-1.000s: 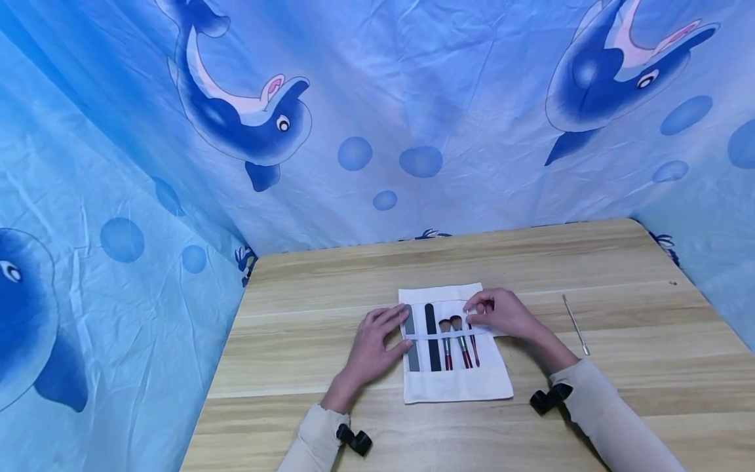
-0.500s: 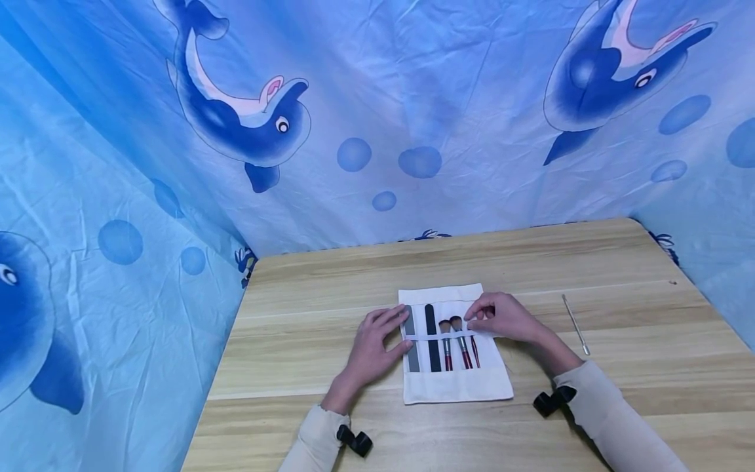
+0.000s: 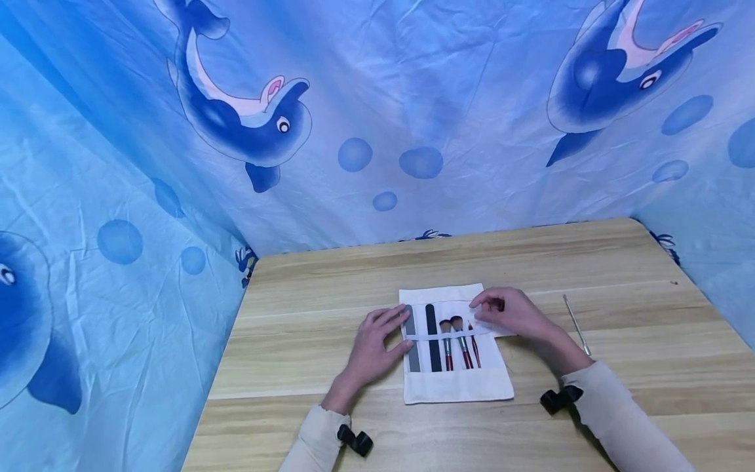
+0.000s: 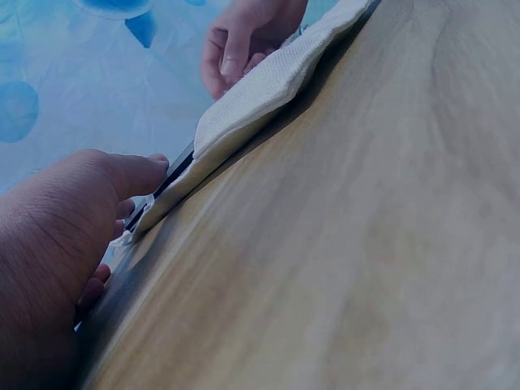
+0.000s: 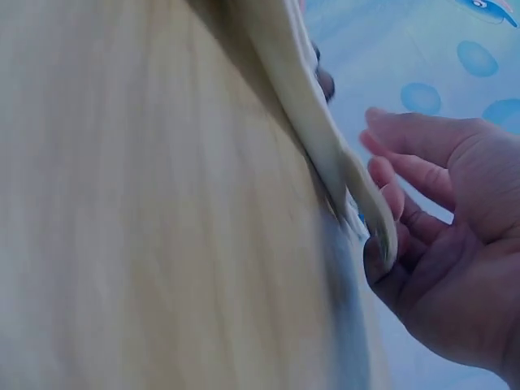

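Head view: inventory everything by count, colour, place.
cloth tool roll: 1, white, table centre
band: 1, white, across roll
flat files: 2, grey and black, roll's left half
makeup brushes: 2, red-handled, right of files
slim tool: 1, red, right of brushes
thin rod: 1, silver, table, right of roll
speck: 1, dark, table's right end
table: 1, light brown, under roll
dolphin-print backdrop: sheets uncountable, blue, behind and beside table
wrist cameras: 2, black, one per wrist
sleeves: 2, beige, both arms
left hand: 1, bare, roll's left edge
right hand: 1, bare, roll's upper right
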Tool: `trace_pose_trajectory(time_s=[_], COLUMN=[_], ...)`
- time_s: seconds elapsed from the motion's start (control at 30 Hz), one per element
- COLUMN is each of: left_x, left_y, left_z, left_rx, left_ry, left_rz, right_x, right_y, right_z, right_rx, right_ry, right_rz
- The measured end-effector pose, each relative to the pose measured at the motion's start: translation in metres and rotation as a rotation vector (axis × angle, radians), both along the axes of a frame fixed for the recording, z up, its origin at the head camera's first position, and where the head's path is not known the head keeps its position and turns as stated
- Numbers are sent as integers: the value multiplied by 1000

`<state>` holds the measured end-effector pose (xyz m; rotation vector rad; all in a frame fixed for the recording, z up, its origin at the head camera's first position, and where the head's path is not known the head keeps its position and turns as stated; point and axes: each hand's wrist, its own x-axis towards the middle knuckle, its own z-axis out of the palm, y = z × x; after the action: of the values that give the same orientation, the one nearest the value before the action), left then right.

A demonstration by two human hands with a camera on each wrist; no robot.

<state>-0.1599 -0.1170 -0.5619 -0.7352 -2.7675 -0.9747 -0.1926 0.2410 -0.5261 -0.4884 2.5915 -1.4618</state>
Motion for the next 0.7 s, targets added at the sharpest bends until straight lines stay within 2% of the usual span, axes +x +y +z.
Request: trace_pose_trajectory(time_s=[0.2,0.37,0.53,0.7], left_x=[0,0,0,0], left_y=[0,1,1,3], left_z=[3,6,8,8], left_rx=[-7,-5,-11,-14], left_ry=[-13,-16,-6,-11], left_rz=[1,2,7,6], right_x=[3,4,5,9], right_y=[21,38,54,70], right_z=[16,27,38,44], right_rx=[-12,37,85,114], right_ry=[42,84,74,50], right_rz=[-22,-103,-200,-254])
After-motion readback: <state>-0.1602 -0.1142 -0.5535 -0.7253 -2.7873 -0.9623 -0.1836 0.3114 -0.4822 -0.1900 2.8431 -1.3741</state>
